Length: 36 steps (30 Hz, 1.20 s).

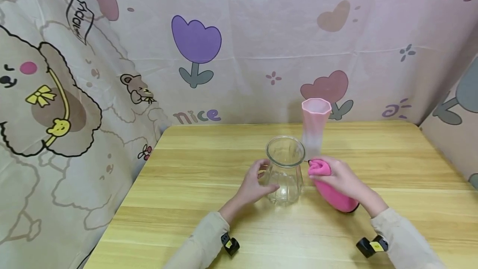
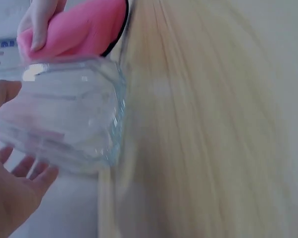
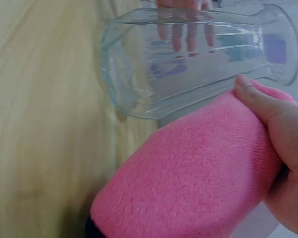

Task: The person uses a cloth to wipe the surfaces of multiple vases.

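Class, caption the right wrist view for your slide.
The right grip holds a pink cloth beside a clear glass vase.

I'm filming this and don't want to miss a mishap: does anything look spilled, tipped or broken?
Nothing stands out. The clear glass vase and pink vase are both upright, and the right hand grips a bunched pink cloth. No spill or break shows; tiny chips couldn't be made out.

Home-like corner, exact room unclear. Cartoon-printed fabric sheets (image 1: 250, 15) hang behind and beside a wood-grain table (image 1: 179, 186).
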Tool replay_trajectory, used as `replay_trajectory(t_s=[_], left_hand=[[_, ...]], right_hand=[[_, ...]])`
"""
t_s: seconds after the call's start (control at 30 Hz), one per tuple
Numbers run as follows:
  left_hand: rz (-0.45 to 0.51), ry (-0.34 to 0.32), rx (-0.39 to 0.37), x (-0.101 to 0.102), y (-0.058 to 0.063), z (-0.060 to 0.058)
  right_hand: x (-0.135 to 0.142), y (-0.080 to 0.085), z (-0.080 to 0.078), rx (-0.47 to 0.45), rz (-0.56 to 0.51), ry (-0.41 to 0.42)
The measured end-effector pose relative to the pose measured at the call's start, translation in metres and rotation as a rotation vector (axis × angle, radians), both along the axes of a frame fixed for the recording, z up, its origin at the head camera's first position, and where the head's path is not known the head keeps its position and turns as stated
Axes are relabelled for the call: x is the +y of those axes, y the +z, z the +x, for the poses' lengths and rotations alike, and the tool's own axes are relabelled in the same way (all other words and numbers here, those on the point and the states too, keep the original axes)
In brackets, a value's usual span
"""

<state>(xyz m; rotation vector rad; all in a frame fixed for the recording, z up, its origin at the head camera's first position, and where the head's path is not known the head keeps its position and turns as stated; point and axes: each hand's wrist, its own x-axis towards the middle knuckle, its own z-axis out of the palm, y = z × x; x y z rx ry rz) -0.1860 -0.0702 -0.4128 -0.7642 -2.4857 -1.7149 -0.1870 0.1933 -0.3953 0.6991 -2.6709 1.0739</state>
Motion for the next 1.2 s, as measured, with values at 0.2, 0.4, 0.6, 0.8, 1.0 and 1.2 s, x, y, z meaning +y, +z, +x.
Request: replay_trajectory(t_s=[0.2,0.4,0.6,0.8,1.0,1.2], left_hand=[[-0.112,0.173,0.095,0.017,-0.006,-0.003],[-0.145,0.381,0.17,0.038,0.0,0.002],[-0.14,0.424,0.174,0.042,0.0,0.001],[-0.074,0.303,0.134,0.032,0.0,-0.007],[0.056,0.037,-0.072,0.012,0.002,-0.021],[0.079,-0.199,-0.223,-0.005,0.017,-0.03]], right_hand=[[0.0,0.009,0.003,0.123,-0.047,-0.05],[-0.003,0.009,0.003,0.153,-0.074,-0.069],[-0.003,0.009,0.002,0.137,-0.085,-0.071],[-0.001,0.008,0.002,0.119,-0.096,-0.062],[-0.002,0.006,0.003,0.112,-0.088,-0.047],[-0.003,0.004,0.004,0.096,-0.095,-0.036]])
